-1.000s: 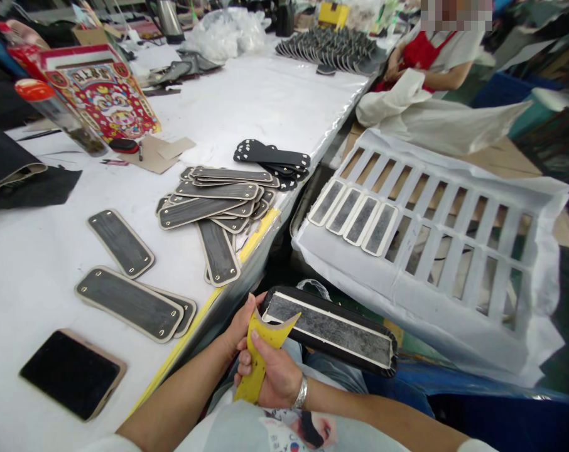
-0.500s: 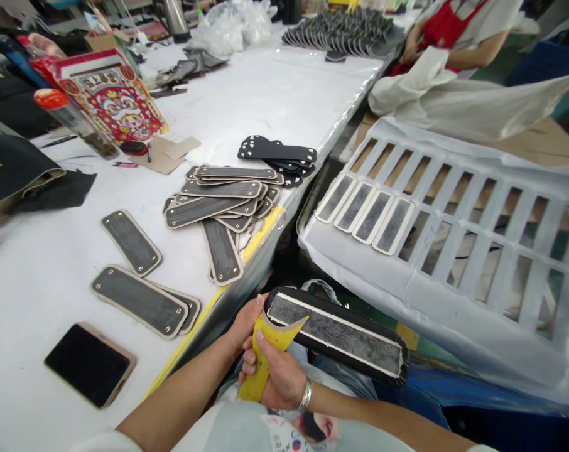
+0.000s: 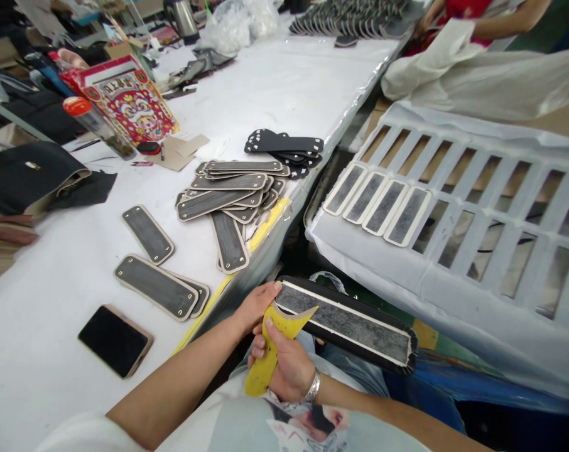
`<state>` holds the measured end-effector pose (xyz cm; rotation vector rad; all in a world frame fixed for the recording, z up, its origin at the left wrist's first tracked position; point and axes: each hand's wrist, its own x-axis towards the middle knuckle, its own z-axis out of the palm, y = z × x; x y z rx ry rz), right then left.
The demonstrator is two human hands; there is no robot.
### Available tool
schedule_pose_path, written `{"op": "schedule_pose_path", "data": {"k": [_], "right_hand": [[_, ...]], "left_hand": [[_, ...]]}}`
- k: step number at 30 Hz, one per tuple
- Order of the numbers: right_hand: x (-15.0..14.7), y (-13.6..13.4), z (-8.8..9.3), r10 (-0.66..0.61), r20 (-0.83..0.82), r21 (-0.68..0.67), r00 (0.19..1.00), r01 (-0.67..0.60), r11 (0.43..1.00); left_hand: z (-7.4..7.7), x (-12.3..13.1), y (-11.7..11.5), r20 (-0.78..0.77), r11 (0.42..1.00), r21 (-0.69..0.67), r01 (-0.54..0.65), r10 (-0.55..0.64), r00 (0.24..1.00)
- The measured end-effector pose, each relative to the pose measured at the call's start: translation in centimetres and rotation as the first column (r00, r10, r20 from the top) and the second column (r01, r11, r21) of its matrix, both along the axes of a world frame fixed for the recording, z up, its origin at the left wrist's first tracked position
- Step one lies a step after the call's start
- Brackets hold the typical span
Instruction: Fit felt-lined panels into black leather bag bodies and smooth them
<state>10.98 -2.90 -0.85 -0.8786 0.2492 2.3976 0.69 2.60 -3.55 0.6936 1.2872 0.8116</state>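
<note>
My left hand (image 3: pixel 256 304) grips the near end of a long black strap piece (image 3: pixel 348 322) with a grey centre and pale edge lines, held over my lap. My right hand (image 3: pixel 282 367) is closed round a yellow scraper (image 3: pixel 272 342) whose pointed tip rests on that end of the piece. A pile of similar grey oblong pieces (image 3: pixel 230 194) lies on the white table (image 3: pixel 275 94) to the left. Several more single pieces (image 3: pixel 155 285) lie nearer me.
A white slotted rack (image 3: pixel 477 207) to the right holds several grey pieces (image 3: pixel 379 204). A dark phone (image 3: pixel 115 339) lies near the table edge. Black strap pieces (image 3: pixel 284 147), a colourful box (image 3: pixel 129 100) and a black bag (image 3: pixel 27 176) sit further left. Another person's arm (image 3: pixel 496 25) shows at top right.
The view has shifted, so everything sits slightly further right and lower. Both hands keep the same hold on the piece and scraper.
</note>
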Motion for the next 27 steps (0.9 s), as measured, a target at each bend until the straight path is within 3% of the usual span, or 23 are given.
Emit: {"op": "schedule_pose_path", "data": {"k": [5,8,11,14,18,22,27], "right_hand": [[0.3,-0.4,0.4,-0.047,0.065,0.023,0.997,0.046,0.999],[1.3,-0.3,0.3,-0.001,0.101,0.056,0.995,-0.005,0.998],[3.6,-0.2,0.7,0.089,0.137,0.102,0.986,-0.104,0.989],[6.0,-0.4,2.0,0.055,0.222,0.240,0.973,-0.109,0.965],[6.8,-0.2,4.1,-0.135,0.324,0.444,0.936,-0.024,0.896],[5.1,1.5,4.7,-0.374,0.354,0.636,0.857,0.073,0.768],[1.8,4.3,4.3,-0.456,0.284,0.758,0.843,0.094,0.645]], "left_hand": [[0.6,1.3,0.1,0.010,0.998,0.045,-0.038,0.037,0.999],[0.5,1.3,-0.2,0.040,0.996,0.057,-0.075,0.073,0.997],[-0.1,0.0,-0.6,0.250,1.000,0.005,0.000,-0.001,0.968],[-0.9,-1.6,-1.4,0.417,0.999,0.052,0.010,-0.031,0.908],[-1.3,-2.3,-3.1,0.433,0.984,0.168,-0.066,-0.013,0.901],[-1.1,-1.8,-3.9,0.377,0.978,0.196,-0.077,-0.002,0.926],[-1.6,-2.0,-3.6,0.400,0.977,0.202,-0.064,-0.023,0.916]]}}
